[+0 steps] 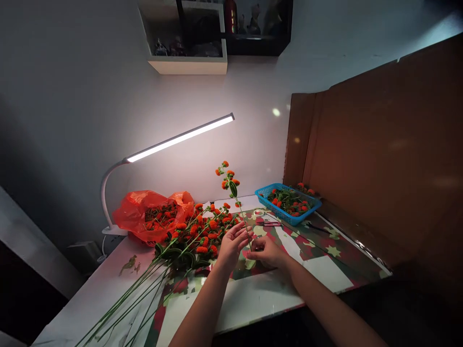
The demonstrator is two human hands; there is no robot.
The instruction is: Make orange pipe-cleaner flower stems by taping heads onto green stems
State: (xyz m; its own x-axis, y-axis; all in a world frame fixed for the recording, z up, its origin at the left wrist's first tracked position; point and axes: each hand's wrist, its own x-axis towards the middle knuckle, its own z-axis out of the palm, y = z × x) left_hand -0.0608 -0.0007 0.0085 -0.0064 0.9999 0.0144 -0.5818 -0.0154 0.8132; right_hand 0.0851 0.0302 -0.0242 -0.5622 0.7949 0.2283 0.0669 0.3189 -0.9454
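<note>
A stem of orange artificial flowers (234, 189), with small round heads and green leaves near its top, stands nearly upright in front of me. My left hand (234, 241) has its thumb and fingers lightly around the stem's middle. Lower down, my right hand (267, 251) pinches the same stem near its bottom end; the exact contact is partly hidden by the fingers. Beside my left hand lies a bunch of similar orange flower stems (206, 231), their long green stalks reaching toward the table's front left edge.
A red plastic bag (135, 212) of flower heads sits at the back left, by a lit clamp lamp (181, 138). Behind my right hand are a roll of tape (258, 212), small snips (269, 223) and a blue basket (296, 220) of flower pieces. Cardboard (379, 154) walls the right side.
</note>
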